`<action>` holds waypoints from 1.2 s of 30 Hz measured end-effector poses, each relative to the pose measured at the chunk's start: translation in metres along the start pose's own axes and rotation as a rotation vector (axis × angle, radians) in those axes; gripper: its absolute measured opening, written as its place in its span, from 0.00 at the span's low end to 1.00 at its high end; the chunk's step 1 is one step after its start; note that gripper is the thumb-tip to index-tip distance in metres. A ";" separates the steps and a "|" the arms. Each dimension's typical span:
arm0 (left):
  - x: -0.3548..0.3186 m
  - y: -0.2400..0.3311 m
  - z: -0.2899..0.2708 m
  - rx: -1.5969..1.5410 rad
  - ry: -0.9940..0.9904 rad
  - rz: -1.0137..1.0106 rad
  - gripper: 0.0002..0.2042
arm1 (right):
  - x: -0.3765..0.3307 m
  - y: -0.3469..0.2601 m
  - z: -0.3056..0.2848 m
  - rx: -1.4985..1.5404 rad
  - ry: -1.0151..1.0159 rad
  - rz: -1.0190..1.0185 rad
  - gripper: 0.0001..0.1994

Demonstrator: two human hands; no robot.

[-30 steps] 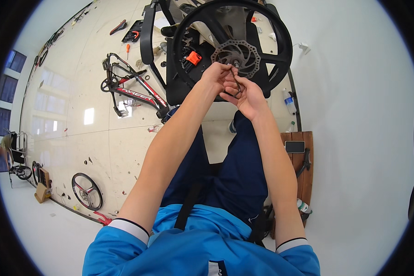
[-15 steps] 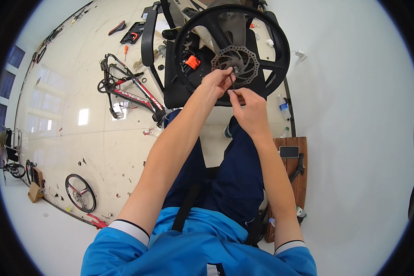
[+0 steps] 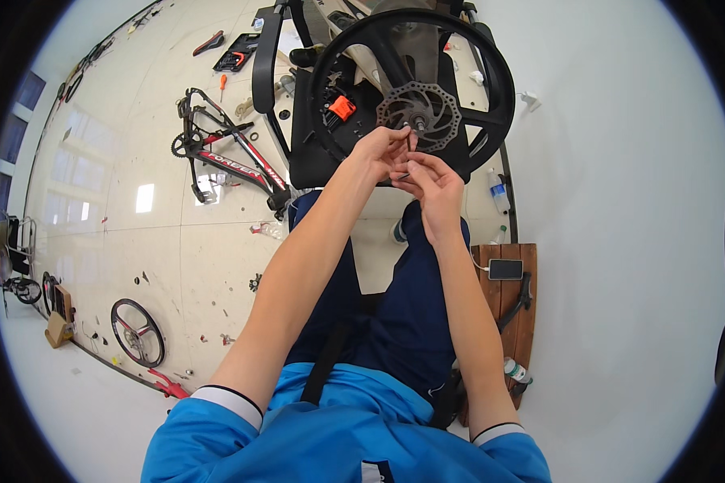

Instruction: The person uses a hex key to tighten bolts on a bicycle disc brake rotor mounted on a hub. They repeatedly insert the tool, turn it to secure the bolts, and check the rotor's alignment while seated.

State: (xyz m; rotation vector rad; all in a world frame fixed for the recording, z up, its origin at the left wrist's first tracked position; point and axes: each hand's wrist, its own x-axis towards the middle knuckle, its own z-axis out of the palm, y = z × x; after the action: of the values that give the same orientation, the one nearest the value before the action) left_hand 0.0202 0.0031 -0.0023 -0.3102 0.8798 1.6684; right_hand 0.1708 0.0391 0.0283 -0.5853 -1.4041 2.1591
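Note:
A black bicycle wheel [image 3: 503,97] with broad spokes stands over a black chair seat. Its slotted metal brake disc [image 3: 451,121] and hub axle [image 3: 419,123] face me. Just below the axle, my left hand [image 3: 383,153] is closed in a pinch on a thin dark rod [image 3: 408,146], maybe a hex key. My right hand [image 3: 433,189] is closed by the rod's lower end, thumb and fingertips together, beside the left fingers. The fingers partly hide the rod, so I cannot tell whether it touches the disc.
An orange object [image 3: 341,108] and small dark parts lie on the chair seat [image 3: 310,165]. On the floor at left are a bicycle frame [image 3: 234,163], a saddle [image 3: 209,43], a toolbox [image 3: 238,53] and another wheel [image 3: 137,332]. A phone [image 3: 505,269] rests on a wooden bench [image 3: 499,306] at right.
My right hand has shifted slightly down, its fingers now turned in toward the left hand's. The left hand stays pinched near the axle. The whole view has shifted a little.

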 end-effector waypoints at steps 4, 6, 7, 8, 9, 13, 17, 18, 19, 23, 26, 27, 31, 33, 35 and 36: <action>0.012 0.001 -0.002 -0.027 0.054 0.047 0.03 | -0.004 -0.007 0.001 -0.581 -0.073 -0.360 0.10; 0.011 0.000 0.000 -0.034 0.053 0.057 0.03 | -0.004 -0.015 0.001 -0.820 -0.090 -0.468 0.10; 0.011 -0.004 0.002 -0.038 0.062 0.069 0.03 | -0.004 -0.017 0.000 -0.939 -0.100 -0.521 0.10; 0.010 -0.003 0.004 -0.043 0.071 0.085 0.04 | -0.002 -0.018 0.000 -0.870 -0.055 -0.422 0.09; 0.016 -0.003 0.000 -0.008 0.047 0.087 0.04 | 0.001 -0.017 0.000 -0.800 -0.011 -0.324 0.09; 0.018 -0.008 -0.007 0.008 -0.049 0.082 0.11 | 0.011 -0.012 -0.001 -0.004 0.091 -0.004 0.08; -0.003 -0.007 0.003 -0.085 -0.103 0.026 0.09 | 0.011 0.000 -0.004 0.149 0.034 0.072 0.08; -0.005 -0.004 0.003 -0.111 -0.108 0.023 0.09 | 0.011 0.003 -0.004 0.150 0.000 0.078 0.09; 0.007 0.001 -0.012 -0.045 -0.262 -0.009 0.08 | 0.011 0.004 -0.003 0.072 -0.017 0.065 0.09; 0.011 0.009 0.000 0.088 0.019 0.051 0.06 | 0.015 0.007 -0.003 -0.448 -0.069 -0.219 0.11; 0.004 0.011 -0.003 0.076 -0.069 0.038 0.06 | 0.010 -0.009 0.009 -0.885 -0.095 -0.618 0.15; 0.008 0.008 -0.003 0.048 -0.060 0.054 0.06 | 0.013 -0.007 0.007 -0.965 -0.139 -0.701 0.15; 0.020 0.002 -0.006 0.014 -0.061 0.109 0.07 | 0.028 0.002 -0.004 -1.149 -0.245 -0.902 0.14; 0.016 -0.003 -0.007 -0.008 -0.081 0.144 0.08 | 0.029 0.003 -0.007 -1.116 -0.216 -0.912 0.14; 0.006 -0.003 -0.004 -0.114 -0.111 0.119 0.09 | 0.030 -0.002 -0.009 -1.098 -0.170 -0.882 0.13; 0.000 -0.003 -0.003 -0.166 -0.125 0.105 0.10 | 0.030 -0.003 -0.011 -1.088 -0.145 -0.865 0.13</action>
State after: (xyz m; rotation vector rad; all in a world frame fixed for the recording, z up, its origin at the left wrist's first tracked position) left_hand 0.0226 0.0016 -0.0056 -0.2730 0.6753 1.8421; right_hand 0.1538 0.0664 0.0247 -0.0776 -2.2987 0.6801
